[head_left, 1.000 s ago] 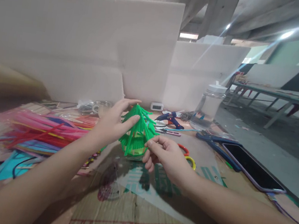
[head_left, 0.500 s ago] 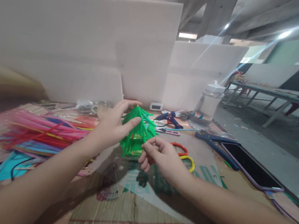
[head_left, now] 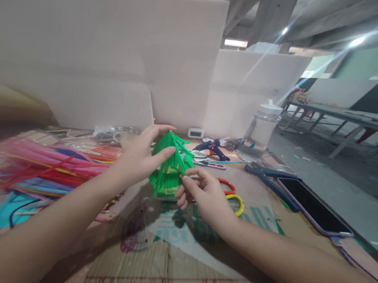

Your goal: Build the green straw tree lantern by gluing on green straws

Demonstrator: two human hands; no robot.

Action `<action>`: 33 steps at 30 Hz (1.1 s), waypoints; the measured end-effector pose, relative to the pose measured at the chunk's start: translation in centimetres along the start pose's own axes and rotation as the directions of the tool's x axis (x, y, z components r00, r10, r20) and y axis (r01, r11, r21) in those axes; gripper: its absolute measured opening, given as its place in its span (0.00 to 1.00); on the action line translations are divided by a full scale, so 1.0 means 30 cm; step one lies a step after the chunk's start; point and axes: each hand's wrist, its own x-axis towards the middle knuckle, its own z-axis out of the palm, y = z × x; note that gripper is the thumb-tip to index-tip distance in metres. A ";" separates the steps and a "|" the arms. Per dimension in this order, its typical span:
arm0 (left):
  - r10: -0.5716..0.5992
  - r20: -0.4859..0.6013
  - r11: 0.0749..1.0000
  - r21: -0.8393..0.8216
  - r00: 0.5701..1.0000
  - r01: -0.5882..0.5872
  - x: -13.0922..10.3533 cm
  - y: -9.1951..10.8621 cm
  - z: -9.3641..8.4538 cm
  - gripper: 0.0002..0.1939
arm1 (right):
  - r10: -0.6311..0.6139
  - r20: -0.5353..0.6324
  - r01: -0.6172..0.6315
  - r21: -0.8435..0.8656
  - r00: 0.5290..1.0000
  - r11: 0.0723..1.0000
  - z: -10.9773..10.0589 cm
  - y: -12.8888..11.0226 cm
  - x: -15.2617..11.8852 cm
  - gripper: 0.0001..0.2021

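Note:
A small green tent-shaped model (head_left: 166, 176), its roof made of fuzzy pipe cleaners, stands over the table in the middle of the head view. My left hand (head_left: 145, 154) grips its roof from the left, with the thumb across the front and the fingers behind the peak. At the model's lower right, my right hand (head_left: 201, 188) pinches the end of a green pipe cleaner (head_left: 182, 166) that hangs down the roof. Behind my right hand, scissors with red and yellow handles (head_left: 236, 204) show only in part.
Many coloured pipe cleaners (head_left: 48, 164) lie at left. Behind the model are a blue glue gun (head_left: 213, 149), a craft knife (head_left: 210, 165) and a small white digital display (head_left: 196, 133). A water bottle (head_left: 261, 130), blue pliers (head_left: 271, 181) and a phone (head_left: 313, 206) are at right.
The whole view has shifted slightly. My right fingers have closed up a little against the roof edge; my left hand keeps its hold on the model.

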 end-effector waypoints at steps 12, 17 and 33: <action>-0.002 0.023 1.000 0.002 1.000 0.002 -0.003 0.006 -0.002 0.22 | 0.125 0.022 -0.120 -0.150 0.992 0.981 -0.003 -0.047 -0.004 0.17; 0.006 0.020 1.000 0.018 1.000 -0.007 -0.004 0.011 -0.004 0.21 | 0.073 -0.090 -0.095 -0.267 0.993 0.959 -0.005 -0.090 0.004 0.10; -0.006 0.034 1.000 -0.007 0.999 0.006 -0.006 0.022 -0.002 0.21 | 0.076 -0.035 -0.081 -0.167 0.996 0.983 -0.003 -0.070 0.010 0.09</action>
